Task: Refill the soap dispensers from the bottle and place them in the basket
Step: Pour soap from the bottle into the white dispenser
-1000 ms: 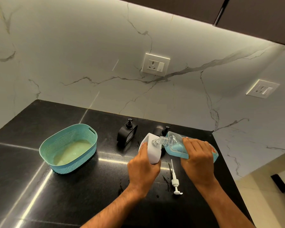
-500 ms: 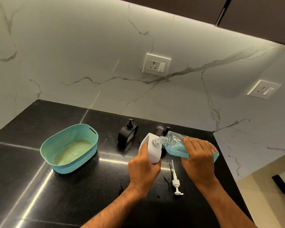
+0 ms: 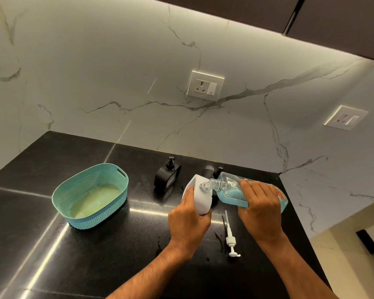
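Left hand: the left hand (image 3: 187, 221) reaches in from the lower middle, forearm angled up toward the right, back of the hand facing the camera; its fingers and thumb wrap the lower body of the white dispenser, grasping it.
White dispenser: the white dispenser (image 3: 200, 196) is tilted, its open top leaning toward the right, pump removed, held over the counter between the two hands.
Right hand: the right hand (image 3: 260, 209) comes in from the lower right, forearm slanting up and leftward, knuckles up; its fingers curl over the top of the refill bottle, gripping it around the middle.
Refill bottle: the clear refill bottle (image 3: 231, 188) lies nearly on its side, holding blue liquid, a red patch of label showing past the right hand; its threaded neck points left and meets the mouth of the white dispenser.
Pump: a white pump (image 3: 230, 234) with its long tube lies flat on the counter between the two wrists, nozzle end nearer the camera.
Black dispenser: a black dispenser (image 3: 167, 174) with pump fitted stands upright behind the left hand, near the wall.
Second black dispenser: another black dispenser (image 3: 212, 172) is mostly hidden behind the white one and the bottle neck.
Basket: the teal basket (image 3: 117, 203) sits well to the left of the hands, nothing inside it.
Counter: a glossy black counter (image 3: 41, 244) bears all of this, with dark wet spots near the pump.
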A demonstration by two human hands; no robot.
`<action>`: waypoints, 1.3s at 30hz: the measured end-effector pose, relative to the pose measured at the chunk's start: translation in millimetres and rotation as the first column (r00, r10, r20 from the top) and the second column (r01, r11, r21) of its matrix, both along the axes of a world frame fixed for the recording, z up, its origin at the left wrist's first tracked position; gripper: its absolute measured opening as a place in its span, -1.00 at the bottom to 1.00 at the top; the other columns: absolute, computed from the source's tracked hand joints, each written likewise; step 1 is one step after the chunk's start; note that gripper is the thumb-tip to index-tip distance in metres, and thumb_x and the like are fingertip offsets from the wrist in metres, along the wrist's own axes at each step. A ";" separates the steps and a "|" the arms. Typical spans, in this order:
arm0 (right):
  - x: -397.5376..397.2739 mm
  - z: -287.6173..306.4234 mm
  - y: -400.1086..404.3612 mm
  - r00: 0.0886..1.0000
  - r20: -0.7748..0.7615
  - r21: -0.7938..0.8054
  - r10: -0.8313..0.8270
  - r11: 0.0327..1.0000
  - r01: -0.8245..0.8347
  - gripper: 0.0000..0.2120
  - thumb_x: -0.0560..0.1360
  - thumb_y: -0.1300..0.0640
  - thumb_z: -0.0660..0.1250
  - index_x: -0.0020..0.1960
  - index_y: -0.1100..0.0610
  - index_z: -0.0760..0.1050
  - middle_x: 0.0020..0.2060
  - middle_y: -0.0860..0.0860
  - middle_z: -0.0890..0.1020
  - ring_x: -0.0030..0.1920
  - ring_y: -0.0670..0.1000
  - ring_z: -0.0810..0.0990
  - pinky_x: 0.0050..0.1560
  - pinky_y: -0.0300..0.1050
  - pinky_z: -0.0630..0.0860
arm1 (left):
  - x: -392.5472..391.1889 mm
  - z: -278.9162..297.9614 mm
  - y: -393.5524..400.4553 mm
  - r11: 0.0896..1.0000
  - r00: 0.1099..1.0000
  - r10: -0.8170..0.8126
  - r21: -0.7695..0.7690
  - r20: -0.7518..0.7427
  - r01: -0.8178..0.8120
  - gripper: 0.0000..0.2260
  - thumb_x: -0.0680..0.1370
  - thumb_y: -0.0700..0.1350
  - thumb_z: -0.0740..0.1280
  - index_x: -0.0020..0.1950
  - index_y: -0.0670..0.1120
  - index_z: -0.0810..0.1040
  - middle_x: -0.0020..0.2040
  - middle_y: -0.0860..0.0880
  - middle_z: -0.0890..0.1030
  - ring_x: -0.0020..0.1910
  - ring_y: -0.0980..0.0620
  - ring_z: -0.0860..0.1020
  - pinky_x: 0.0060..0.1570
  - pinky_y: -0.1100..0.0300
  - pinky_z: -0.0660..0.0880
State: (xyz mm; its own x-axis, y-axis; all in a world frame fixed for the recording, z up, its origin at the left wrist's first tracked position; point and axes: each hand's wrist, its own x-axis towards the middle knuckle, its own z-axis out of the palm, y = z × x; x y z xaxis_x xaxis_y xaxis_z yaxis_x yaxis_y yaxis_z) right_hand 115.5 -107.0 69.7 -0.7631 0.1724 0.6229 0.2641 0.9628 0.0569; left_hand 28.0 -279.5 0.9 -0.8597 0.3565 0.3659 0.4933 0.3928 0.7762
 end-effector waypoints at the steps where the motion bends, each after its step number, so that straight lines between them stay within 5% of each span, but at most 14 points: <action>1: -0.3 0.0 0.2 1.000 0.001 0.000 -0.001 1.000 0.001 -0.33 0.13 0.15 0.75 0.18 0.29 0.64 0.03 0.22 0.72 0.02 0.26 0.71 0.04 0.24 0.65 | -0.3 0.0 0.1 1.000 1.000 0.000 0.000 0.000 0.000 -0.20 0.40 0.09 0.62 0.53 -0.16 0.42 0.32 -0.13 0.64 0.11 -0.09 0.72 0.04 0.17 0.67; 39: -4.9 2.3 -0.5 1.000 0.009 0.018 0.010 1.000 -0.010 -0.31 0.12 0.17 0.75 0.19 0.30 0.63 0.04 0.23 0.71 0.03 0.27 0.71 0.03 0.27 0.65 | -2.7 -0.7 -1.0 1.000 1.000 0.008 -0.015 0.003 -0.008 -0.22 0.41 0.09 0.61 0.53 -0.15 0.41 0.32 -0.12 0.64 0.12 -0.07 0.71 0.02 0.15 0.69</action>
State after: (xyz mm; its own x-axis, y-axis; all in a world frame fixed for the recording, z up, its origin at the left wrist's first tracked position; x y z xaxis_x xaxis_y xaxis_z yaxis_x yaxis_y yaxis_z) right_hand 110.6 -107.5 72.0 -0.7703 0.1539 0.6188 0.2540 0.9642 0.0764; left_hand 25.3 -280.6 0.2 -0.8635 0.3550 0.3582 0.4879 0.4084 0.7715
